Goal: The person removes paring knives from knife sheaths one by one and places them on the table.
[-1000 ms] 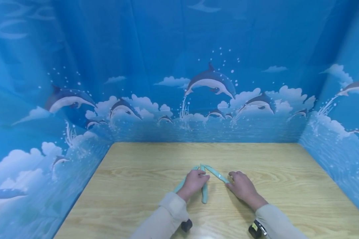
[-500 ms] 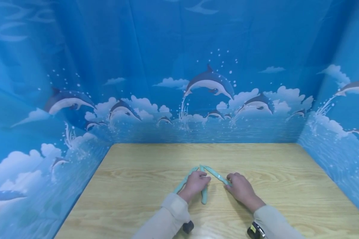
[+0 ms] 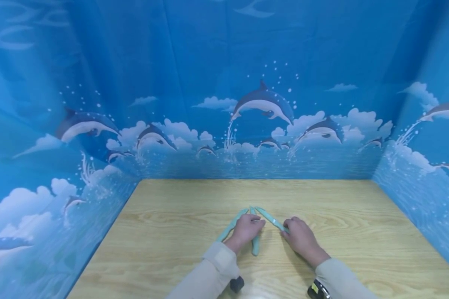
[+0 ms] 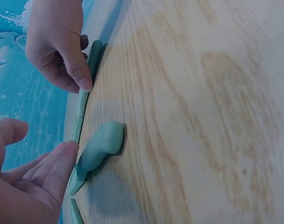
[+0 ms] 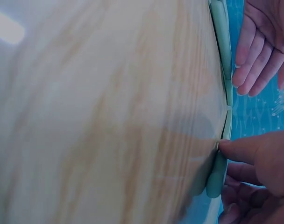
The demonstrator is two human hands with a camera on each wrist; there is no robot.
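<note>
Three slim mint-green tools with rounded handles and narrow, pointed flat ends lie fanned out on the wooden table [image 3: 164, 232], their points close together at the far side. My left hand [image 3: 247, 229] reaches over the middle tool [image 3: 255, 247], its fingers extended with the tips right at it; the handle [image 4: 107, 140] shows in the left wrist view. The left tool [image 3: 230, 227] is partly covered by that hand. My right hand [image 3: 302, 236] pinches the handle of the right tool [image 3: 270, 216] between thumb and fingers, hiding its near end.
A blue curtain printed with dolphins [image 3: 263, 101] encloses the table at the back and both sides. Black wrist devices sit below the left sleeve [image 3: 237, 284] and the right sleeve [image 3: 317, 289]. Wood surface surrounds the tools.
My right hand has closed on the right tool's handle and shifted slightly left and down. The left hand has edged slightly right, showing more of the left tool.
</note>
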